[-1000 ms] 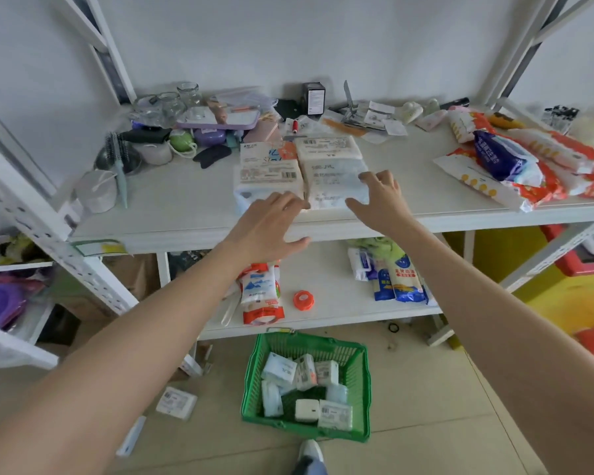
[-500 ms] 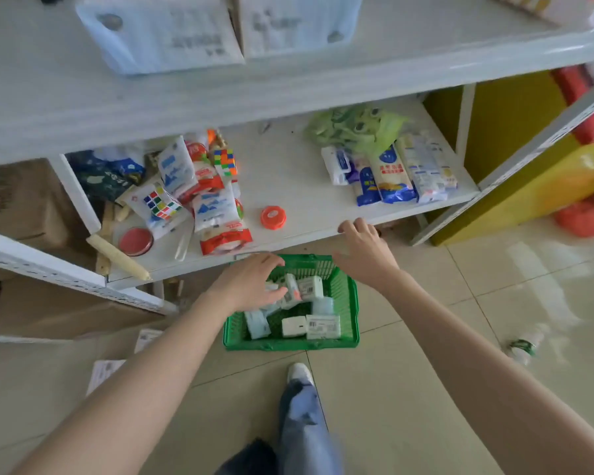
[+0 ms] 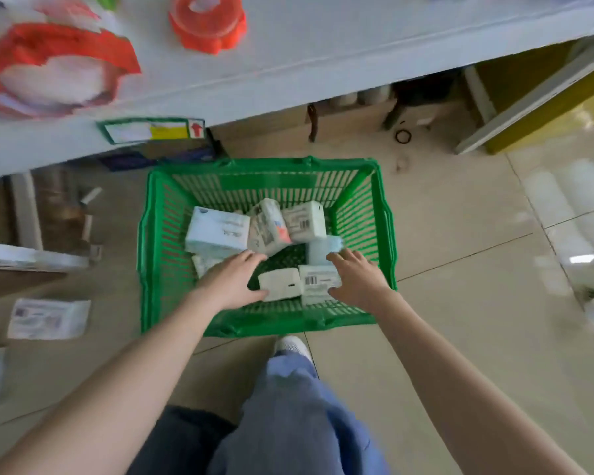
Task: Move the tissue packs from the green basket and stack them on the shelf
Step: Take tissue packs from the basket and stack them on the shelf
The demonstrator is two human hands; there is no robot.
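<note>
The green basket [image 3: 384, 228] stands on the floor in front of the shelf, with several white and pale blue tissue packs loose inside. My left hand [image 3: 230, 282] reaches into it, fingers spread, its thumb touching a small white pack [image 3: 280, 284]. My right hand [image 3: 357, 281] is also inside, fingers apart, resting at the right edge of a pack with a barcode [image 3: 318, 281]. A larger pale blue pack [image 3: 216, 233] lies at the back left of the basket. Neither hand has closed on a pack.
The low shelf board [image 3: 323, 56] overhangs the basket's far side, with an orange lid [image 3: 206, 22] and a red-and-white bag [image 3: 48, 70] on it. A flat white packet [image 3: 48, 318] lies on the floor at left. My shoe [image 3: 290, 344] and leg are just behind the basket.
I have bent down from the upper shelf to the basket. Both hands have gone from the basket's rim down among the packs, and the view has closed in on the basket.
</note>
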